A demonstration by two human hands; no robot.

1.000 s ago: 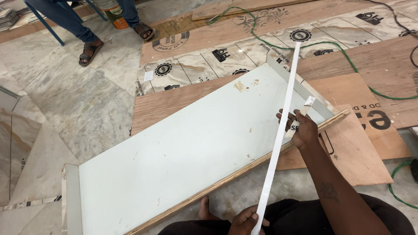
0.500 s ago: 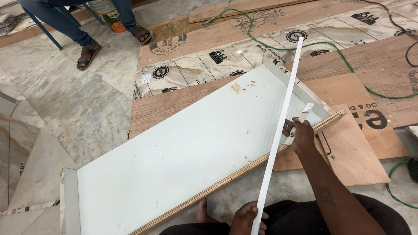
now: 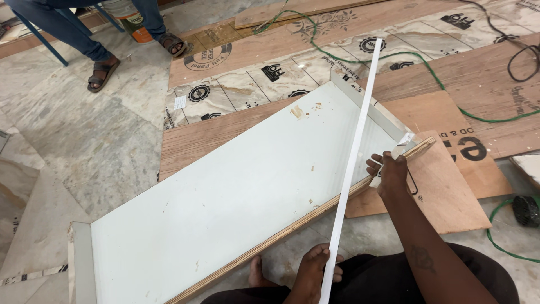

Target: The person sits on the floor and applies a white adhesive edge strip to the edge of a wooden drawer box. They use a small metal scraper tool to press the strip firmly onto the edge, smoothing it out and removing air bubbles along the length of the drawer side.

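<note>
A long white board (image 3: 236,191) with a plywood edge lies flat on the floor in front of me. A long thin white strip (image 3: 357,146) runs over its right end, from my lap to the far side. My left hand (image 3: 315,273) is closed on the strip's near end. My right hand (image 3: 389,173) sits at the board's near right corner, fingers curled on a short white band piece (image 3: 402,143) along the edge there. The long strip passes just left of that hand.
Brown plywood sheets (image 3: 450,186) and printed laminate sheets (image 3: 253,79) lie under and behind the board. A green cable (image 3: 450,101) snakes across them, and a black cable (image 3: 520,59) lies far right. Another person's sandalled feet (image 3: 104,73) and an orange bucket (image 3: 138,28) are at top left.
The long strip has tilted a little, its far end shifting left. My right hand stays at the board's corner and my left hand keeps hold of the strip.
</note>
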